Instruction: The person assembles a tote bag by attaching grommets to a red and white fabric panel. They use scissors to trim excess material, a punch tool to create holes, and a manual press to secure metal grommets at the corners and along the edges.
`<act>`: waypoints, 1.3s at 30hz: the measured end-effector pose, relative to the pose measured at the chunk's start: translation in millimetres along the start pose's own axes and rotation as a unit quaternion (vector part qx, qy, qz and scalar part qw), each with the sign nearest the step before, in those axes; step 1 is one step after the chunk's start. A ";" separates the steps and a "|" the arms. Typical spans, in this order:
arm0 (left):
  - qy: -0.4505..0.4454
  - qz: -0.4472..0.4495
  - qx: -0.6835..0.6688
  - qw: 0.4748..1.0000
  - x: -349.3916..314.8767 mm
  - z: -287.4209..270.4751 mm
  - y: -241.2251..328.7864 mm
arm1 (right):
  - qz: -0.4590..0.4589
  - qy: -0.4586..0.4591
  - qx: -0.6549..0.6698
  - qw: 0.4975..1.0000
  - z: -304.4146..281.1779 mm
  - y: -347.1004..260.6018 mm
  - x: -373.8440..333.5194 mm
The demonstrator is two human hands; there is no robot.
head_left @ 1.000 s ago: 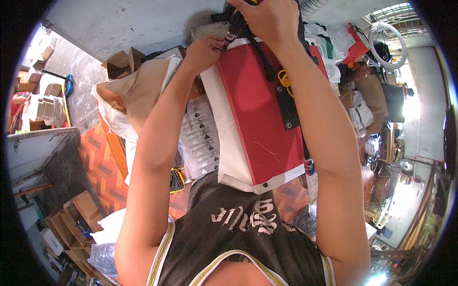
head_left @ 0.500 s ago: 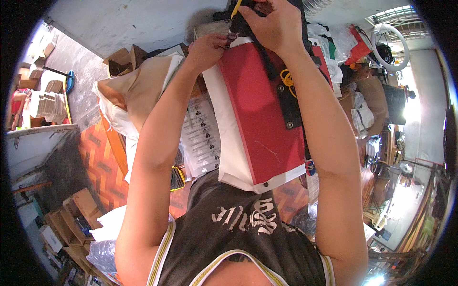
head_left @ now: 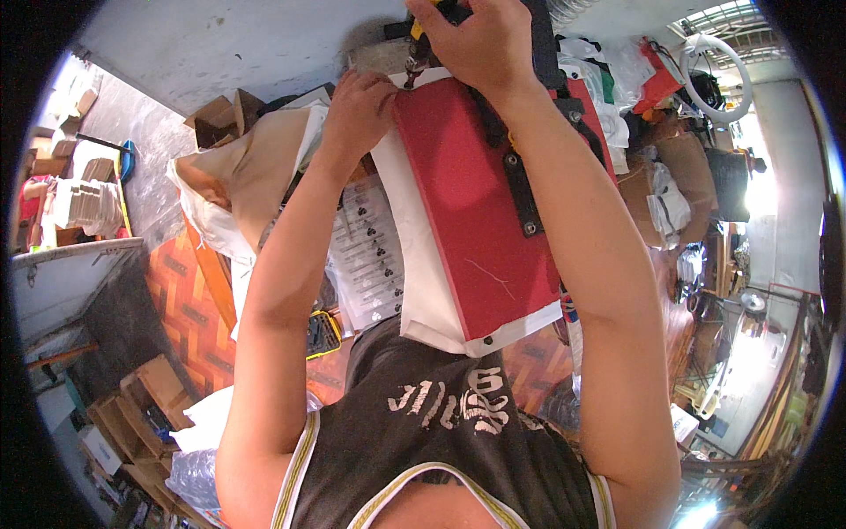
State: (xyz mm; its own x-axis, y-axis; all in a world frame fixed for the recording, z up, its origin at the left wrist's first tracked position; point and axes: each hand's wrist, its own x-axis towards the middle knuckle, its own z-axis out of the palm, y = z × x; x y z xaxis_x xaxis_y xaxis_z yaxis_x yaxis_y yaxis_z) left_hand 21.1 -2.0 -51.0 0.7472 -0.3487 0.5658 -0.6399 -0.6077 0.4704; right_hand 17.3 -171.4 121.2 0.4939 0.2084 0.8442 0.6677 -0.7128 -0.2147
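A padded-looking red panel with a white border lies in front of me, its near edge by my lap. My right hand is closed around a yellow-and-black driver tool, partly hidden by the hand. The tool's dark tip points down at the panel's far left corner. My left hand curls over that corner beside the tip, with some of its fingers hidden. A black strip with round metal fasteners lies along the panel's right part, partly under my right forearm.
A pale wall rises beyond the work. Left of the panel are a printed clear plastic sheet, a tan bag and a yellow-and-black case. Cardboard boxes and plastic bags crowd the right side.
My right hand has shifted left and turned, bringing the driver tool's tip down to the panel corner. My left hand has moved slightly left and down, off the tip onto the corner.
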 end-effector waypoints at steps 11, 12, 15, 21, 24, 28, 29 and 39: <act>0.096 -0.185 -0.082 0.975 -32.9 -10.3 -20.5 | 0.043 -0.023 -0.009 0.999 3.8 -5.2 2.9; 0.044 -0.251 -0.072 0.964 -41.5 -15.3 -17.3 | 0.040 -0.016 -0.035 0.998 2.9 -2.0 0.4; -0.035 -0.383 -0.078 0.920 -94.9 -36.5 -6.7 | 0.068 0.015 -0.082 0.994 2.8 -2.0 -3.1; -0.071 -0.429 -0.097 0.895 -286.4 -19.7 17.2 | 0.017 -0.024 -0.070 0.997 -0.3 3.6 -4.0; -0.148 -0.461 -0.082 0.871 -355.0 -27.7 45.1 | 0.005 -0.040 -0.065 0.997 -0.4 13.5 -1.6; -0.175 -0.496 -0.138 0.839 -400.6 -43.6 79.8 | 0.166 -0.101 -0.008 0.981 -4.7 7.3 2.2; -0.185 -0.501 -0.125 0.836 -409.1 -45.1 83.3 | 0.150 -0.095 -0.064 0.982 -4.4 3.5 1.9; -0.174 -0.431 -0.342 0.817 -298.4 -149.4 199.9 | 0.102 -0.045 -0.065 0.992 3.0 8.6 -2.9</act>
State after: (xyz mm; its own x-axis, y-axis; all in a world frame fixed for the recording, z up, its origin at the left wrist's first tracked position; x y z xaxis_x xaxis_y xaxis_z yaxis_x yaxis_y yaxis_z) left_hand -356.6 87.1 -24.6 0.9025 -0.2570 -0.3457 0.2888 -0.2347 0.9282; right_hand 23.3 -176.1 115.4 0.6634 0.1054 0.7408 0.4732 -0.8260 -0.3063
